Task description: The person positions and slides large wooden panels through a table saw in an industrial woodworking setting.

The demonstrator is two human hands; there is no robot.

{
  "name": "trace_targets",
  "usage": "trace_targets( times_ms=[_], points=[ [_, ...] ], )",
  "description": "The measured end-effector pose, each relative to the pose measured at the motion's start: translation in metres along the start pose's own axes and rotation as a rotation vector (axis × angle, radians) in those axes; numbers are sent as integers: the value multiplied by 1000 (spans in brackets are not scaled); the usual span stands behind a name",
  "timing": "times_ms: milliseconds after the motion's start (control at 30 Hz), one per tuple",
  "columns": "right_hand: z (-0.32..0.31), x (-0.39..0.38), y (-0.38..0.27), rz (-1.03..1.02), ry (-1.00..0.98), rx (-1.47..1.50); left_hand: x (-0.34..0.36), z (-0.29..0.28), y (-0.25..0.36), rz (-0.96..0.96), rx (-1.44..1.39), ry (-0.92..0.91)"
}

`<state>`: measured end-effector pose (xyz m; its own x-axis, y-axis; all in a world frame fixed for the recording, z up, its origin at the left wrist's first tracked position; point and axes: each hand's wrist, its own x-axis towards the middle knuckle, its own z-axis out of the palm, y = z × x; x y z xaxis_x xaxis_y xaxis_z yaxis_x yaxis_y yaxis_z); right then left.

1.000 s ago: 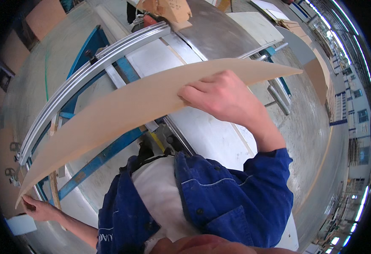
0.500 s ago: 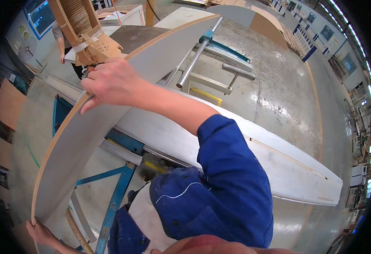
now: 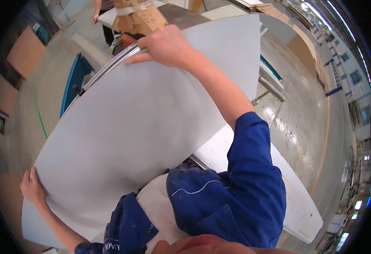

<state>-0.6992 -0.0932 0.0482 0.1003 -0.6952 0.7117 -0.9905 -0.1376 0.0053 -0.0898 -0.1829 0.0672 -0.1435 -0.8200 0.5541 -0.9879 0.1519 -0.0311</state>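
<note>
A large light-grey flat panel (image 3: 130, 118) fills the space in front of me, its broad face tilted up toward me and its near side close to my body. My right hand (image 3: 166, 47) is closed over the far edge, with the fingers curled over it and the thumb along the grey face. At the left edge, my left hand (image 3: 32, 186) grips the panel near its lower left corner. A shiny metal rail (image 3: 113, 63) runs along the far edge, just left of my right hand. The panel hides most of what lies under it.
A long white machine table (image 3: 297, 199) extends to the lower right. Teal machine parts (image 3: 70, 84) stand beyond the left edge, and a metal roller bar (image 3: 272, 88) is at the right. Another person's hand (image 3: 95, 18) shows behind, beside a brown cardboard piece (image 3: 141, 20).
The panel has turned from nearly edge-on to showing its broad face, covering the machine frame below. My left hand has moved up along its edge, and my right hand rightward in view.
</note>
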Motion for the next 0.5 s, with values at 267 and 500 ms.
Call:
trace_targets(
  times_ms=[267, 500],
  points=[
    [125, 32, -6, -7, -243, 47, 27, 108, 12, -45, -26, -182],
    [207, -39, -15, -33, -230, 135, 46, 204, 15, -54, 6, -417]
  ],
)
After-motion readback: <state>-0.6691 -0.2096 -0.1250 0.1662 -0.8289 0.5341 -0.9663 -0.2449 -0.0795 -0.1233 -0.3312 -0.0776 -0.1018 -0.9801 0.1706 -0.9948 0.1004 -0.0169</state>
